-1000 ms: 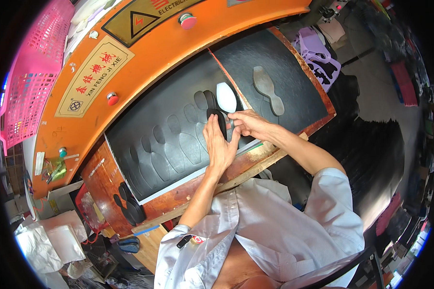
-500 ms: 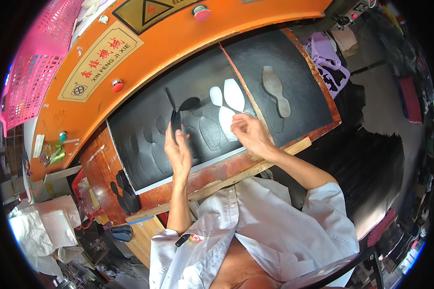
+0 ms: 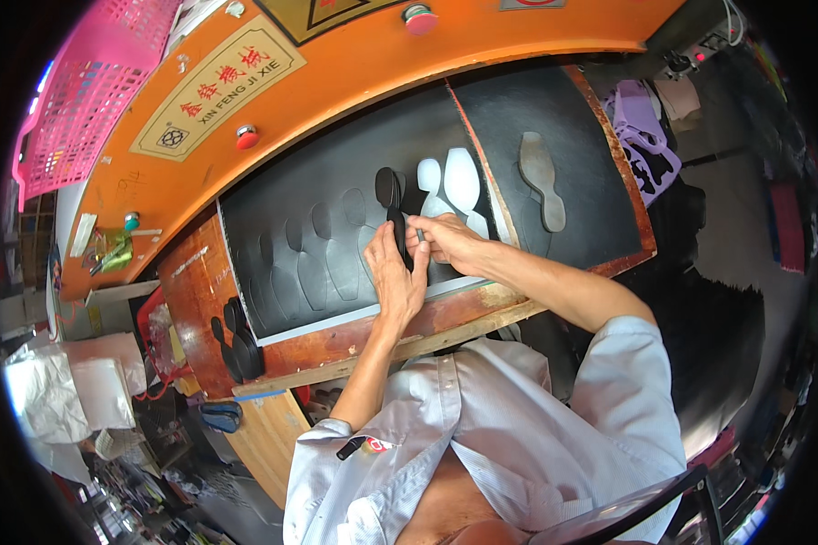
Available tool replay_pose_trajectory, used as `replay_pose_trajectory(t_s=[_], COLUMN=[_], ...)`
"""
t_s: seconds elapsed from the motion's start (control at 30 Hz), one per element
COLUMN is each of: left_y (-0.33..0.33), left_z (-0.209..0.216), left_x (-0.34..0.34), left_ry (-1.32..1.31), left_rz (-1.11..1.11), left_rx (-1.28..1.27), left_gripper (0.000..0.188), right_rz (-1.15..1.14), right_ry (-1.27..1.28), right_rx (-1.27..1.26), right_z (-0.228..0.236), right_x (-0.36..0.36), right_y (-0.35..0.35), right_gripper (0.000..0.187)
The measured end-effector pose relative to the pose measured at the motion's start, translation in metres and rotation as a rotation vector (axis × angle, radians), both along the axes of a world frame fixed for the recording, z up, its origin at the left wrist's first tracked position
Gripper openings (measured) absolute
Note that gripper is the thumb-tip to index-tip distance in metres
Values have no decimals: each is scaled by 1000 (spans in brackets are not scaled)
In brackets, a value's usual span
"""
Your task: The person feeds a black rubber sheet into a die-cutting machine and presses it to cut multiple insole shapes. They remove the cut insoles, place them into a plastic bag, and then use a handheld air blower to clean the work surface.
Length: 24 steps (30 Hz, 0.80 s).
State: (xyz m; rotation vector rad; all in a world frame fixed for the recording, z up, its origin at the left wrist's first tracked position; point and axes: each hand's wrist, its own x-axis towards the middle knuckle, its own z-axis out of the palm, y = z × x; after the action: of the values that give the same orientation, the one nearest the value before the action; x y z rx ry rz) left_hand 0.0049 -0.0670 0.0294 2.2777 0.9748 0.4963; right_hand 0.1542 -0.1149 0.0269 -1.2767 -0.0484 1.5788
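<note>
My left hand [image 3: 397,283] grips black sole-shaped pieces [image 3: 390,189], held upright above the black sheet [image 3: 273,227]. Right beside it, my right hand [image 3: 454,243] has its fingertips pinched at the edge of these pieces; a small dark bit shows between them, too little to name. Behind my right hand, white sole-shaped patches [image 3: 462,180] stand out in the sheet. Further left, several sole outlines [image 3: 341,254] are marked in the black surface. On the right-hand black sheet [image 3: 504,109] lies a grey-brown sole-shaped block [image 3: 543,177], away from both hands.
An orange machine beam [image 3: 336,68] with red buttons [image 3: 247,137] spans the far side. Black sole pieces [image 3: 243,350] rest on the wooden table's left end [image 3: 191,300]. A pink basket [image 3: 82,127] stands at the upper left, a purple openwork piece [image 3: 641,136] at the right.
My left hand has moved right with the black pieces, which are now gathered closer together. My right hand has shifted left off the white patch to meet them. The whole view has swung slightly.
</note>
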Motion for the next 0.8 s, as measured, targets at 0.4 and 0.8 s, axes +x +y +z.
replay_pose_trajectory(t_s=[0.4,0.8], left_y=[70,23], left_z=[46,-7], left_x=[-76,-48], left_ry=[-430,-5], left_rz=[341,107], left_rx=[-431,-4], left_gripper=[41,59], right_rz=[-78,173], right_ry=[-1085,-398], right_rx=[414,-124], right_z=[1,-3], right_x=[-27,-44], right_y=[-35,47], right_gripper=[40,45])
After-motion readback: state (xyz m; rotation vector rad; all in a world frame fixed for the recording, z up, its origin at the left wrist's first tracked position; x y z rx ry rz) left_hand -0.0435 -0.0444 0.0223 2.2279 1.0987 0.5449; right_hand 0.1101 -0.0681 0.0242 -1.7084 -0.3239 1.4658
